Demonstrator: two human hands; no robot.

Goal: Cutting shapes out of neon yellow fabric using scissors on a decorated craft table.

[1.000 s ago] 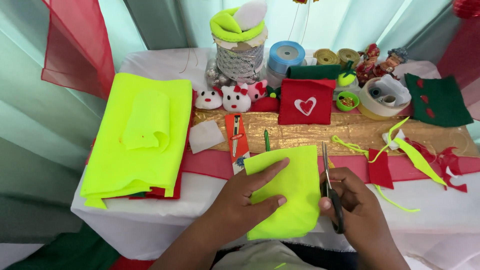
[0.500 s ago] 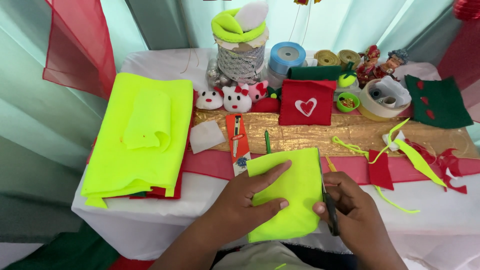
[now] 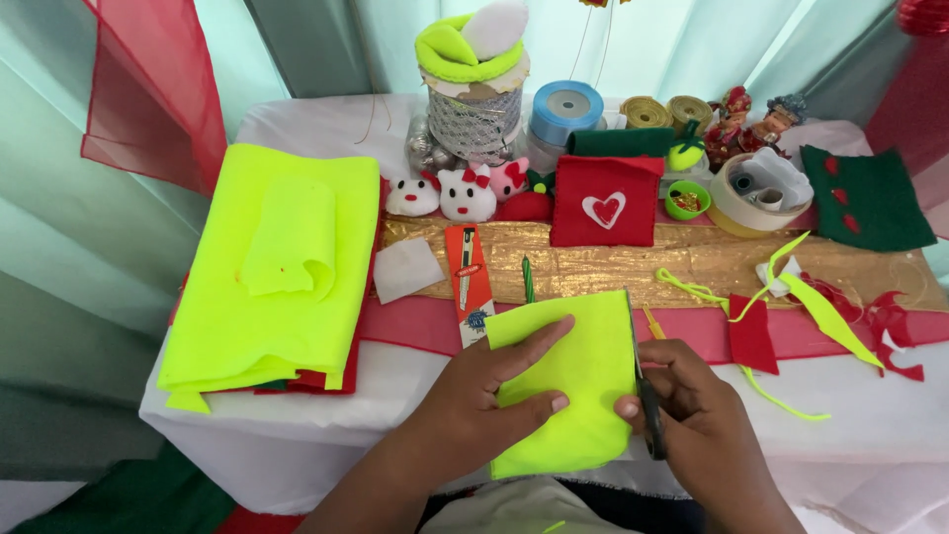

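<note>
1. At the left of the frame, a big folded stack of neon-yellow felt (image 3: 267,287) lies on the white-covered table (image 3: 297,435), with a smaller folded piece of the same felt on top and red felt showing beneath its lower edge. It sits well apart from your hands, out of the way of the cutting.
2. Just right of it, near the centre, lie a small white felt square (image 3: 405,269) and a flat orange-and-white tool packet (image 3: 469,282), the packet just beside your work.
3. Your left hand (image 3: 484,405) lies spread flat on the small neon-yellow felt rectangle (image 3: 583,366) at lower centre, fingers apart and pressing. That seems meant to hold the piece taut and steady for the blades.
4. Your right hand (image 3: 692,405) is closed around the handles of a pair of dark-handled scissors (image 3: 643,396), blades running up the felt's right edge; the felt is between the blades there, it seems, though I cannot tell how far they are shut.
5. Across the upper centre stand three small plush cat heads (image 3: 465,193), a wire-mesh tin (image 3: 476,119) topped with felt, a blue ribbon roll (image 3: 566,109) and a red felt pouch with a white heart (image 3: 605,201).
6. At the right, thin neon-yellow offcut strips (image 3: 811,307) and red felt scraps (image 3: 753,334) lie scattered, beside a dark green felt piece (image 3: 865,198).
</note>
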